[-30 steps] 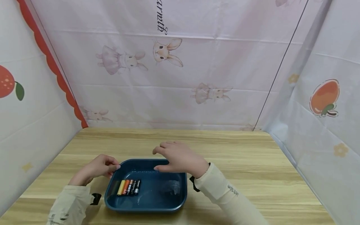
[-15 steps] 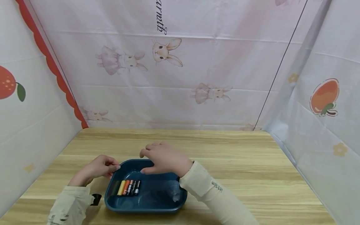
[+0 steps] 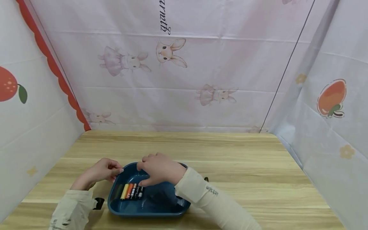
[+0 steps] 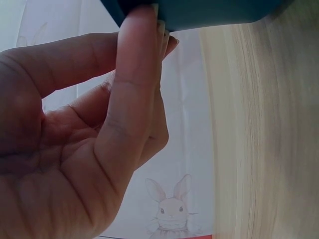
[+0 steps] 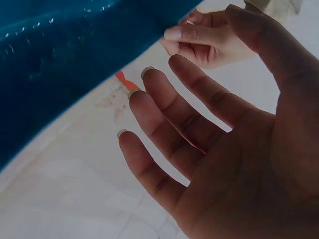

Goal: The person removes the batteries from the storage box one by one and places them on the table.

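Note:
A dark blue rectangular tray with rounded corners rests on the table. Several batteries, yellow, orange and black, lie side by side in a row at its left end. My left hand pinches the rim at the far left corner; the left wrist view has thumb and fingertips meeting on the blue wall. Over the far side of the tray hovers my right hand, its fingers spread and holding nothing. Its thumb tip overlaps the right end of the battery row in the head view.
The wooden table extends behind and to the right of the tray. Hanging cloths with printed rabbits and fruit enclose it at the back and both sides. My right sleeve passes over the tray's right edge.
My right hand has moved left across the tray and a little nearer, towards the batteries. The left hand stays at the corner. Tray and batteries have hardly moved.

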The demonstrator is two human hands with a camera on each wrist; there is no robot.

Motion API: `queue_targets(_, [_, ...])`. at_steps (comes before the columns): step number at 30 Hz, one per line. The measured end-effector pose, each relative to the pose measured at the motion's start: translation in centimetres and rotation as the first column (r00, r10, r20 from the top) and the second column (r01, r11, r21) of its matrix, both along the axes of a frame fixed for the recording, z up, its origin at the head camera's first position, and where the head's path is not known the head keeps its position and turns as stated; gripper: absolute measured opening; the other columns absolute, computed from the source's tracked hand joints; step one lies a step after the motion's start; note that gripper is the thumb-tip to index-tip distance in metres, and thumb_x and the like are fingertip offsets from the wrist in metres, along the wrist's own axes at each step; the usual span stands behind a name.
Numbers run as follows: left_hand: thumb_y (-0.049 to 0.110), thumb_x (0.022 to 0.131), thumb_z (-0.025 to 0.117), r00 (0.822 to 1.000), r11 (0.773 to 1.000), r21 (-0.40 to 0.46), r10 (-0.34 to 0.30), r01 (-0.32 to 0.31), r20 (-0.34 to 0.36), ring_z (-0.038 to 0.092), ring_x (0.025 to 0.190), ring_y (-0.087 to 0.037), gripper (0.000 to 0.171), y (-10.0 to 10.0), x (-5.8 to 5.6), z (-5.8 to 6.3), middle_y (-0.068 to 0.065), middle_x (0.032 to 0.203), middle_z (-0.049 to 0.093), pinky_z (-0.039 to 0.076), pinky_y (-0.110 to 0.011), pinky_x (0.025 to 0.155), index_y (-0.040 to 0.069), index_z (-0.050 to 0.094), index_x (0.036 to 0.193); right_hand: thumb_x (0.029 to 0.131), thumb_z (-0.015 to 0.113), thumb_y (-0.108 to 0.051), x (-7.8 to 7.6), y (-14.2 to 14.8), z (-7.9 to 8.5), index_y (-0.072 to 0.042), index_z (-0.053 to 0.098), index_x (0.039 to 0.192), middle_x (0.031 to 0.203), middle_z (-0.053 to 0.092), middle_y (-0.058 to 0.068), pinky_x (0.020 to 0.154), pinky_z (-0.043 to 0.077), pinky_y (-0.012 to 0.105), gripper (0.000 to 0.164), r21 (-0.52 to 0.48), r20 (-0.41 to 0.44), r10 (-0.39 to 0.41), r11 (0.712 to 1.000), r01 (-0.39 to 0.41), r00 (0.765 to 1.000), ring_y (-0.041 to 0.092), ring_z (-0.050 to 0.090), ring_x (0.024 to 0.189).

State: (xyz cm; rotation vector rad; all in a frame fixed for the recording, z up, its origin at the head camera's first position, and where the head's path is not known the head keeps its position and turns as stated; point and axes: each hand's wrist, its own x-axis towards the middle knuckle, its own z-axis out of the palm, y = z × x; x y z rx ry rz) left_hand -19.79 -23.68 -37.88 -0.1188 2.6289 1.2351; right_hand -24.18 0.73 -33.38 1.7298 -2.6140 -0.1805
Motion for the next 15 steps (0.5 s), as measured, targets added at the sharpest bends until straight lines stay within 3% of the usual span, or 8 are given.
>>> queue_targets(9, [0.009, 0.096, 0.058, 1.0, 1.0, 0.009, -0.023, 0.022, 0.009, 0.06, 0.067, -0.02, 0.017, -0.2, -0.3, -0.1, -0.007, 0.08, 0.062, 0.058, -0.038, 0.066, -0.004, 0.067, 0.102, 0.088, 0.061, -0.056, 0.2, -1.1, -1.1, -0.026, 0.061, 0.121, 0.11, 0.06, -0.01, 0.083, 0.046, 0.025, 0.045, 0.065, 0.015, 0.012, 0.998, -0.013, 1.0, 0.007, 0.056, 0.095])
queue_targets(15, [0.009, 0.096, 0.057, 1.0, 1.0, 0.005, -0.027, 0.027, 0.008, 0.06, 0.067, -0.019, 0.017, -0.3, -0.2, 0.0, -0.007, 0.08, 0.062, 0.057, -0.037, 0.066, -0.004, 0.067, 0.101, 0.086, 0.062, -0.057, 0.6, -2.2, -1.7, -0.027, 0.061, 0.121, 0.108, 0.06, -0.011, 0.08, 0.047, 0.026, 0.046, 0.126, 0.016, -0.029, 0.992, 0.026, 0.999, 0.007, 0.056, 0.092])
